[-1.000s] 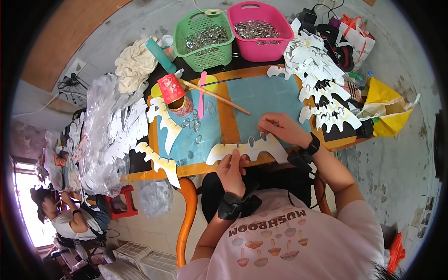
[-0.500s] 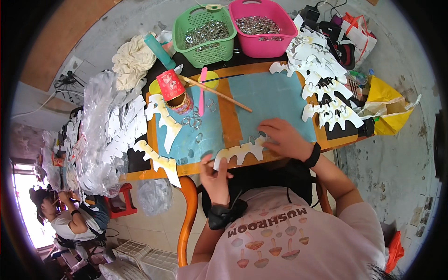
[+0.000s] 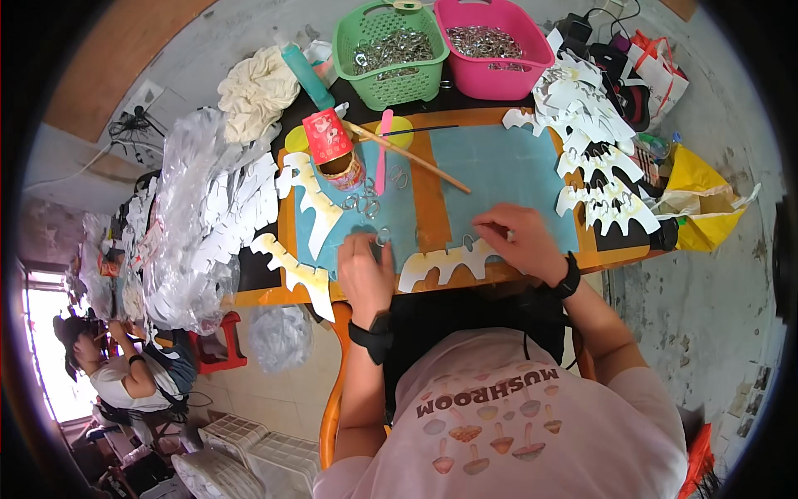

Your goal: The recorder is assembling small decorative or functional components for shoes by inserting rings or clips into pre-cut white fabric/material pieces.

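Left hand (image 3: 366, 268) meets a round silver metal ring (image 3: 383, 236); right hand (image 3: 527, 239), a scalloped white-and-yellow strip (image 3: 443, 268). Neither grip is discernible.

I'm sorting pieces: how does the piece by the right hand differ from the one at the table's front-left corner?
The piece by the right hand lies along the table edge; the corner piece slants out past it. A metal ring shows at the first piece's upper edge, none on the corner piece. Both are white, notched and yellowed.
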`<state>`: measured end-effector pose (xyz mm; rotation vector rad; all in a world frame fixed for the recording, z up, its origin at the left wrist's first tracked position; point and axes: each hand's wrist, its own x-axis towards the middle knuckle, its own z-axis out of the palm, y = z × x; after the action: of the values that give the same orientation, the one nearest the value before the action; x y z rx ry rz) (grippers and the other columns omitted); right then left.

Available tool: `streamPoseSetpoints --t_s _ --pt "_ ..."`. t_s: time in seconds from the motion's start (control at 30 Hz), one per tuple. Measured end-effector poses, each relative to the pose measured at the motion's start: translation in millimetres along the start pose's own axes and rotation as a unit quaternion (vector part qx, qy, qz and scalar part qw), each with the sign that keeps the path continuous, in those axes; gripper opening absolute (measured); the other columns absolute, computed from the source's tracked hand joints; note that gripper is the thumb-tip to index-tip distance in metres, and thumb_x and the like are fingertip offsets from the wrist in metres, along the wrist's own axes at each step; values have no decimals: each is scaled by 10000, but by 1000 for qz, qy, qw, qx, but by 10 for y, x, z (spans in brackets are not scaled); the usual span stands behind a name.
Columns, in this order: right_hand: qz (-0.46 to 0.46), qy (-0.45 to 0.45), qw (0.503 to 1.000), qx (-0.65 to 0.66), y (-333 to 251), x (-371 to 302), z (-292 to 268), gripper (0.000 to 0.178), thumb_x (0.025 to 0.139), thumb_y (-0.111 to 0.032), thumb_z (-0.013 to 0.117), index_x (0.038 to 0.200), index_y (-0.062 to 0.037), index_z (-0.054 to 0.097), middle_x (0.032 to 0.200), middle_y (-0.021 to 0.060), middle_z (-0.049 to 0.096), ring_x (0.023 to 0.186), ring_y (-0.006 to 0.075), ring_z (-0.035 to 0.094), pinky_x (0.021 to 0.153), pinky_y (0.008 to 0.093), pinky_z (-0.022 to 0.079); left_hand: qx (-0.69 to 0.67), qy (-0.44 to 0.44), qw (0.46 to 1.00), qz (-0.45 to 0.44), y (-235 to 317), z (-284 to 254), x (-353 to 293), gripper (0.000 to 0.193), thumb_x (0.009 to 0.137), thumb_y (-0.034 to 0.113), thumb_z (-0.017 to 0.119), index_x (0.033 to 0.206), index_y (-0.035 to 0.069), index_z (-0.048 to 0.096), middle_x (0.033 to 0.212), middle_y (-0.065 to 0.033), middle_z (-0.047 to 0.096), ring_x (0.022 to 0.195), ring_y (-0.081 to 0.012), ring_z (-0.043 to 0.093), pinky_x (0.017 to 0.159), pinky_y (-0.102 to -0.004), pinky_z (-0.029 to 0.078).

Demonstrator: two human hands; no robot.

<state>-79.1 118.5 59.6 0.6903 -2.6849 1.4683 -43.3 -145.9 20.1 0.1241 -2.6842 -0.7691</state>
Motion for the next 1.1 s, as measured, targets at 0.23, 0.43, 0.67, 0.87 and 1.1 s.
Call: streamPoseSetpoints --t_s 0.23,0.43,0.67,0.87,1.1 --pt "52 -113 980 154 -133 324 288 129 914 -134 733 976 -21 728 798 17 706 671 62 598 626 250 491 -169 92 974 120 544 58 -214 259 760 91 828 944 12 663 945 -153 654 835 -329 630 781 -403 514" --pt "97 -100 981 134 121 430 -65 99 903 -118 745 937 -26 739 853 -6 714 721 49 595 658 227 480 -141 -40 989 -16 482 12 -771 268 792 182 838 912 37 648 820 -100 583 732 -311 589 624 -383 468" --pt "37 -106 987 119 260 342 106 72 867 -103 768 917 -52 758 857 -2 650 701 72 566 626 230 435 -59 109 992 1 639 426 -744 189 836 146 796 864 54 634 787 -76 586 702 -272 581 643 -356 456" --pt "4 -132 986 100 95 283 278 84 831 -133 772 880 -65 764 821 32 647 681 136 570 616 277 448 -381 3 877 -292 563 340 -979 136 934 129 723 953 10 660 891 -29 686 747 -138 631 617 -281 471" --pt "-8 -141 983 116 153 278 549 106 823 -139 761 881 -50 755 815 68 662 711 188 618 641 306 486 -577 21 663 -476 617 187 -844 146 913 146 754 1004 38 717 829 -24 697 626 -89 623 498 -186 394"
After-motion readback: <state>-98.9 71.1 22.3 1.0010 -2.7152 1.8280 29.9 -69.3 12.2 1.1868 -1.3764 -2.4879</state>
